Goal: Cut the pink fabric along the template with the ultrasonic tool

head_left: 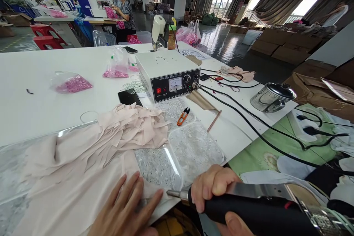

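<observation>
My left hand (127, 206) lies flat with fingers spread on pale pink fabric (69, 177) at the table's front edge. My right hand (215, 195) is wrapped round a thick black handheld tool (257, 206). The tool's thin metal tip points left and meets the fabric just right of my left index finger. Behind my left hand, bunched strips of the same fabric (138, 125) lie in a pile. Orange thread snips (183, 116) rest on the clear mat (193, 143). Further back sits a control box (171, 70) with a dial, and cables run from it.
A dark phone (129, 97), bags of pink pieces (73, 83), a glass mug (272, 97) and a cream device (158, 31) stand or lie on the white table (27, 110). Black cables cross the right side. A person (125, 14) sits at a sewing machine in the background.
</observation>
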The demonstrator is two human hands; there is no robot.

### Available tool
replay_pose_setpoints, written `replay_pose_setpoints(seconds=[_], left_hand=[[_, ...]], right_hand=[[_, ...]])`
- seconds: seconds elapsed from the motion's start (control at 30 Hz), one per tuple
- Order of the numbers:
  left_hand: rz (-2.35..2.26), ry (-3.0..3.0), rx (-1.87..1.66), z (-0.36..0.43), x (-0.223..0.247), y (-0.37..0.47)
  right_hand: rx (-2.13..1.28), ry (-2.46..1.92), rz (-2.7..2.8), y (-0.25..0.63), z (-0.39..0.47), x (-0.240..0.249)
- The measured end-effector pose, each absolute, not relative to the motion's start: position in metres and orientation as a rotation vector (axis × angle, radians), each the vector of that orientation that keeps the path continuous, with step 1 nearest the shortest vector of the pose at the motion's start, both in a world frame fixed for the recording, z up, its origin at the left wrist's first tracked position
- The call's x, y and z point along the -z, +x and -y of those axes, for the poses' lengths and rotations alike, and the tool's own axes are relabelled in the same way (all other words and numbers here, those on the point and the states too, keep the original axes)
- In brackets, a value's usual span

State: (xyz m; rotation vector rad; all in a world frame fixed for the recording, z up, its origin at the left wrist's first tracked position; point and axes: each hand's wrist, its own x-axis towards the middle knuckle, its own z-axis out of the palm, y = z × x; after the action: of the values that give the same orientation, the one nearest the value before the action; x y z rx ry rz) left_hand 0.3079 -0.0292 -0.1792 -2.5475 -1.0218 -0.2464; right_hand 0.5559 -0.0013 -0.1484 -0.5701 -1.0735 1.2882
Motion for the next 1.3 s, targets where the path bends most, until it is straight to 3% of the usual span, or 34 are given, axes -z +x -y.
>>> replay_pose_setpoints(seconds=[0.93,1.3], left_hand=[[1.034,-2.506,0.264,0.032,0.184,0.31],[1.173,-2.51,0.494,0.033,0.192,0.316]], right_hand=[[-1.278,-0.475,1.121,0.531,-0.012,0.145],[-1.298,-0.449,1.185,0.53,-0.014,0.155]])
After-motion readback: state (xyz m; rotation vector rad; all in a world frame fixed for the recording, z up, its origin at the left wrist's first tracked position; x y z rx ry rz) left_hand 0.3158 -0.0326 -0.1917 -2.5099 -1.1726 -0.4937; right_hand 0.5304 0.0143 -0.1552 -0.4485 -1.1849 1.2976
